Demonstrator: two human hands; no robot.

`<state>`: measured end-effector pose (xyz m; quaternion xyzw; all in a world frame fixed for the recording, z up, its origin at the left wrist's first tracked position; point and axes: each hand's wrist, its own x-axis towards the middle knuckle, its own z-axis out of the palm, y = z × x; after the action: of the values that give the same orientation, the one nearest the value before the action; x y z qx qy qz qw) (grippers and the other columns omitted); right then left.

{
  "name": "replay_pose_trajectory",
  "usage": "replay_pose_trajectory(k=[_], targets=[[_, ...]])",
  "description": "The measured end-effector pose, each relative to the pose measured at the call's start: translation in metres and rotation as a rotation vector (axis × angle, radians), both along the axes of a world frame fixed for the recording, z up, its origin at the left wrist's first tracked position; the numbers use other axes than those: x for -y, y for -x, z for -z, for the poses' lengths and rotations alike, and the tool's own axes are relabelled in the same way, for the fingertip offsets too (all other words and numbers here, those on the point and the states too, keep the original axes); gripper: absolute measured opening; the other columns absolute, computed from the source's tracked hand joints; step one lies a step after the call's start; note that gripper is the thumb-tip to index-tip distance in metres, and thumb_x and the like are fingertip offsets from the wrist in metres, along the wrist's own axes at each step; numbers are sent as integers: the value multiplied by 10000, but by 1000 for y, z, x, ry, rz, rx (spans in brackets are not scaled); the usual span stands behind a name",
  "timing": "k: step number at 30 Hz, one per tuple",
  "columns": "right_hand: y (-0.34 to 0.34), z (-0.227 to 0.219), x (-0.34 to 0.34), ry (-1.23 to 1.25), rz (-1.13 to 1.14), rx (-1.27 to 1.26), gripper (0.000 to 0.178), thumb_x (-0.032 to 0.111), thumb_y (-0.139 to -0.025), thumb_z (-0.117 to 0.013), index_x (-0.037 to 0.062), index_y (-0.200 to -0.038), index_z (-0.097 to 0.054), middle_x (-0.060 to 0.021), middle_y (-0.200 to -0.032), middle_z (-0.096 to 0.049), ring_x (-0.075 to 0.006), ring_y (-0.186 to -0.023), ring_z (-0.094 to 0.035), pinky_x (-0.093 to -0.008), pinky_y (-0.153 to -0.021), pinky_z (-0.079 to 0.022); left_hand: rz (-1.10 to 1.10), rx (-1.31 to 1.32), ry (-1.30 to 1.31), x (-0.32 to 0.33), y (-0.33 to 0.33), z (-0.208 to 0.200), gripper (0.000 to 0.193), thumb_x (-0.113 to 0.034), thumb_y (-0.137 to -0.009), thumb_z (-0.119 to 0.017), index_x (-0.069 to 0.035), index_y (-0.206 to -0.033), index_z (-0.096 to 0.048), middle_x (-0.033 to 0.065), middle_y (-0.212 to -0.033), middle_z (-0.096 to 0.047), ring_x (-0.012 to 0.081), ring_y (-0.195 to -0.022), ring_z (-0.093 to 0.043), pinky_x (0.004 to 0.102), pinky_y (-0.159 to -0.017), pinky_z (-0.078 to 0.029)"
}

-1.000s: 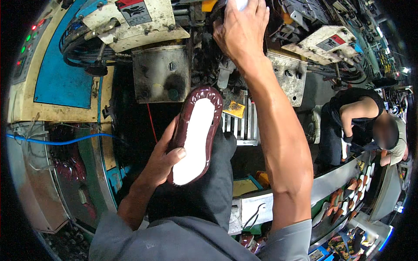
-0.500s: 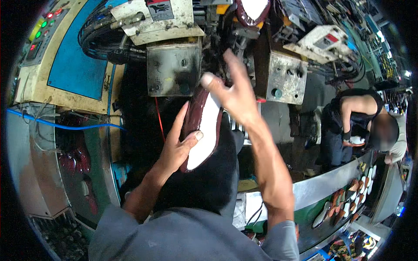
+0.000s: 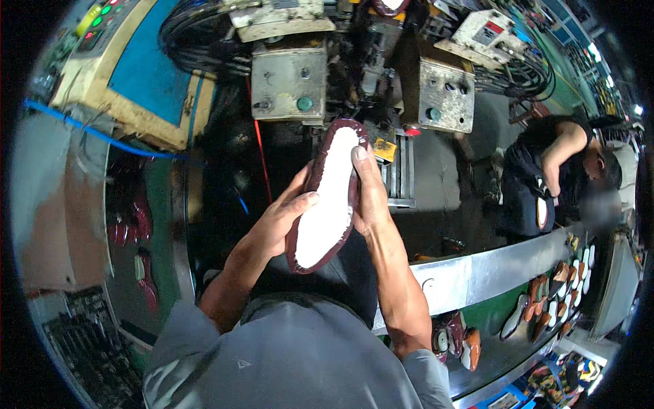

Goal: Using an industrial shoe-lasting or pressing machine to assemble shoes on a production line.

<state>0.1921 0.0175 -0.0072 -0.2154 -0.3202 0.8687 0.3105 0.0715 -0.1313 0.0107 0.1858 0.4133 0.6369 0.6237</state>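
Observation:
A glossy dark-red shoe upper point(image 3: 327, 198) with a white insole facing up is between my hands, its toe pointing away from me. My left hand point(image 3: 285, 217) grips its left side near the heel, thumb lying on the edge of the white bottom. Along the right side, my right hand point(image 3: 368, 198) is wrapped round the upper with its thumb pressed on the white face near the toe. The fingers of both hands are partly hidden beneath the shoe. Ahead stands a machine, where another dark-red upper point(image 3: 387, 9) with a white bottom sits at the top.
Two metal control boxes point(image 3: 289, 82) point(image 3: 446, 92) flank the machine. A bench point(image 3: 470, 276) on the right carries rows of brown, white and dark-red shoes. More dark-red shoes point(image 3: 143, 211) lie on the left shelf. A co-worker point(image 3: 552, 170) bends over a shoe at the far right.
My right hand has come down from the machine side and closed on the shoe's right side. The shoe has turned more upright, its white bottom now fully in sight. The view has shifted.

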Motion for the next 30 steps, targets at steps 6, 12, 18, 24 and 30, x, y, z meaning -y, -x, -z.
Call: replay_pose_trajectory(k=[6, 12, 18, 24, 30], targets=[[18, 24, 40, -210, -101, 334, 723, 390, -1150, -594, -25, -1697, -370, -195, -1650, -523, -271, -1489, -523, -402, -1246, -410, -122, -9, -8, 78, -11, 6, 1074, -132, -954, -739, -119, -1800, -77, 134, -1760, -365, 256, -1549, -434, 425, -1276, -356], [35, 4, 68, -213, -353, 301, 713, 383, -1111, -684, 8, -1664, -435, -221, -1605, -566, -339, -1276, -717, -461, -1071, -591, -471, -399, 245, 205, 46, 6, 1105, -176, -856, -826, -92, -1775, -219, 177, -1739, -402, 310, -1572, -407, 424, -1302, -311], [-4, 67, 39, -170, -322, 459, 508, 278, -1082, -723, -4, -1492, -621, -180, -1413, -705, -357, -1239, -727, -501, -1112, -567, -924, -1046, 786, 440, 124, 61, 1064, -152, -889, -806, -168, -1779, -222, 260, -1740, -381, 430, -1552, -452, 445, -1288, -375], [-55, 89, 13, -71, -178, 619, 400, 230, -1103, -639, 8, -1435, -656, -166, -1409, -715, -365, -1191, -738, -534, -1058, -592, -413, -1338, 1630, 553, 150, 130, 1026, -153, -982, -745, -525, -1746, -170, 387, -1697, -287, 596, -1393, -546, 570, -1171, -493], [-95, 91, -5, -115, -190, 724, 427, 278, -1105, -625, 35, -1454, -660, -127, -1426, -704, -342, -1256, -687, -507, -1114, -530, -141, -1663, 1698, 604, 163, 204, 1020, -68, -1017, -645, -603, -1721, -137, 343, -1699, -310, 523, -1354, -597, 650, -1042, -567]])
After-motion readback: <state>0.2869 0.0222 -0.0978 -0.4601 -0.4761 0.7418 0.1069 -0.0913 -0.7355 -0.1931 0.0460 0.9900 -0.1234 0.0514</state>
